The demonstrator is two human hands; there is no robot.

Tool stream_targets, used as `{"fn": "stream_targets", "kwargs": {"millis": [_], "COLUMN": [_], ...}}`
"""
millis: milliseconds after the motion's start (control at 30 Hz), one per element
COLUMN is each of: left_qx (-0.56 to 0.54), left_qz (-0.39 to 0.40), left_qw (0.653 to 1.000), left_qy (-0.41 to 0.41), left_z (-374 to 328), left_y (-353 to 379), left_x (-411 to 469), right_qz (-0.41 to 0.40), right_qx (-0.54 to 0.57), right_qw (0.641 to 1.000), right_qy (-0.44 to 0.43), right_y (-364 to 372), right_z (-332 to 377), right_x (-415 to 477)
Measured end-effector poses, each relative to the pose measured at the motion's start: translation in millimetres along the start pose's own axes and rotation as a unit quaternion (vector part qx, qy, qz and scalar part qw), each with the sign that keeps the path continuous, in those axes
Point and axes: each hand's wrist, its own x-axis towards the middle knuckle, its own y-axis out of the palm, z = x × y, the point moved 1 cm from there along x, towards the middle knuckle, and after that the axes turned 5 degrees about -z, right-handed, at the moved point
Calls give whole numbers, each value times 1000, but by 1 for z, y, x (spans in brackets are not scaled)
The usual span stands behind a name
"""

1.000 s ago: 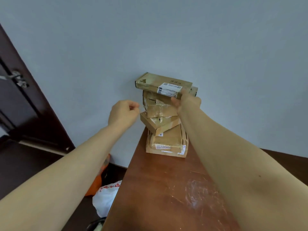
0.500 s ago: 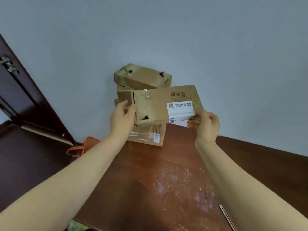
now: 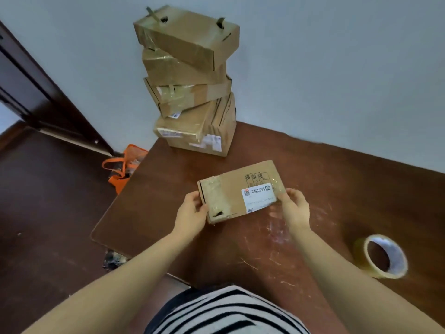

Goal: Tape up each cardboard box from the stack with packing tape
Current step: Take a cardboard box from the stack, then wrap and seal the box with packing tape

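Near right on the table (image 3: 313, 169): roll of packing tape (image 3: 382, 257), on its edge, untouched, well apart from both hands. Further in, gripping one flat cardboard box (image 3: 231, 196) by its short ends: left hand (image 3: 192, 214) with fingers curled round the left end, right hand (image 3: 295, 209) pinching the labelled end. Box low over the table, perhaps touching; cannot tell. Old clear tape already across it. Far edge, against the wall: stack (image 3: 192, 92) of several more boxes, leaning. Step in hand: setting this box down. Next, likely: freeing the right hand for the roll.
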Motion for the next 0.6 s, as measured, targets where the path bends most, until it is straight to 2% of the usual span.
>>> {"fn": "stream_targets", "kwargs": {"millis": [167,400,467,533,600], "left_qx": [56,165,157,181,236], "left_qz": [60,98,96,81,92], "left_qw": [996,980,980,967,927], "left_qy": [-17,56,80,161,276], "left_z": [29,36,37,41,47], "left_y": [4,9,7,2,-1], "left_x": [3,10,6,2,0], "right_qz": [6,-6,-41,-52,28], "right_qx": [-103,-176,-287,-341,-365], "right_qw": [993,984,956,927,887], "right_qy": [51,42,-29,-150,-282], "right_y": [0,0,-1,1,13], "right_z": [-33,-48,-50,-51,-51], "right_x": [-4,0,1,-8,-22]}}
